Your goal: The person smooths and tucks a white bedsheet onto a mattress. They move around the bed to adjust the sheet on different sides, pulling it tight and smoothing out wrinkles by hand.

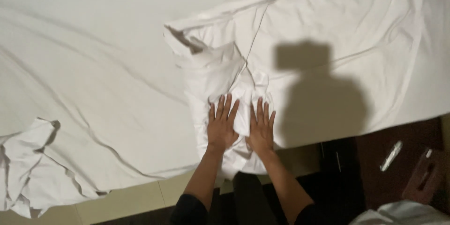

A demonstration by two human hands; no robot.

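Pressing both palms flat on a bunched white sheet at the near edge of the bed.

L hand point(221, 124) & R hand point(260, 129) lie side by side, fingers spread wide, gripping nothing, just resting on the crumpled fold of sheet point(220, 77) that runs from mid-bed down to the mattress edge. Fabric looks thin, soft, light, v. floppy; prob slides easily over the flat sheet point(93, 65) beneath and won't hold shape. Best hold, I'd judge: pinch a hem or corner, e.g. the loose corner point(176, 35) up top, not the middle wad. More crumpled linen point(28, 168) hangs off the edge far left. Dark nightstand point(403, 164) sits at right, shadow point(318, 98) across the bed.
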